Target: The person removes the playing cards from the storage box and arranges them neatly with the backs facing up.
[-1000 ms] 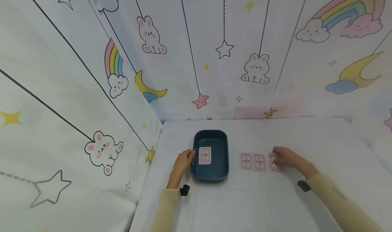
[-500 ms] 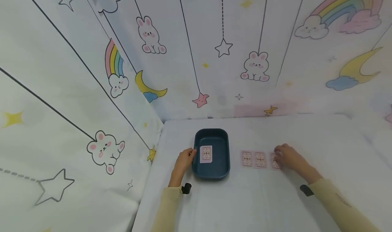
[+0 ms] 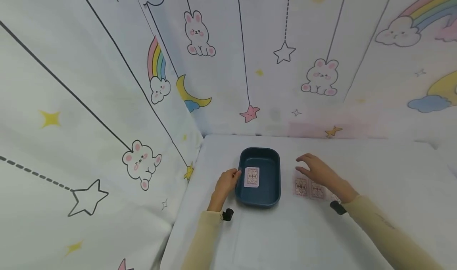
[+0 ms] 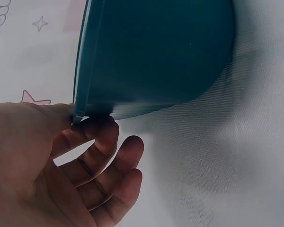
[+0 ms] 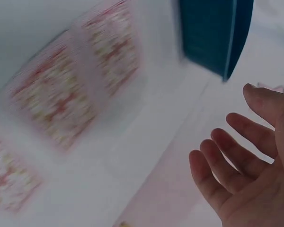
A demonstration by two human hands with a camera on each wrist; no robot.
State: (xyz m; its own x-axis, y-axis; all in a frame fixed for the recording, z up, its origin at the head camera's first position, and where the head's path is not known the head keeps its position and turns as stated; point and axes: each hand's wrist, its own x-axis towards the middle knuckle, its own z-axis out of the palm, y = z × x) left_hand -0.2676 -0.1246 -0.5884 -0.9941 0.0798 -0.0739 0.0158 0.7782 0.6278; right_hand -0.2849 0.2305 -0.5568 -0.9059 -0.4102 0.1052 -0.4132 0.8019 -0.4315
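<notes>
A dark teal tray (image 3: 265, 196) stands on the table with pale pink patterned playing cards (image 3: 252, 177) stacked face down in its left half. My left hand (image 3: 227, 183) pinches the tray's left rim; in the left wrist view the thumb lies over the rim and the fingers (image 4: 106, 135) curl beneath it. My right hand (image 3: 319, 170) hangs over the cards on the table, fingers spread and holding nothing. Three cards lie face down in a row right of the tray: a left card (image 3: 300, 186), a middle card (image 3: 317, 190) and a right card (image 5: 12, 177), partly hidden by my right arm in the head view.
A white cloth covers the table (image 3: 278, 238). Behind it and on the left rise fabric walls (image 3: 221, 75) printed with rabbits, stars, moons and rainbows. Each wrist wears a small black camera, such as the left one (image 3: 227, 214).
My right hand has left the rightmost card and moved left and up, above the row. My left hand stays on the tray's rim. The head view has shifted, moving everything rightward.
</notes>
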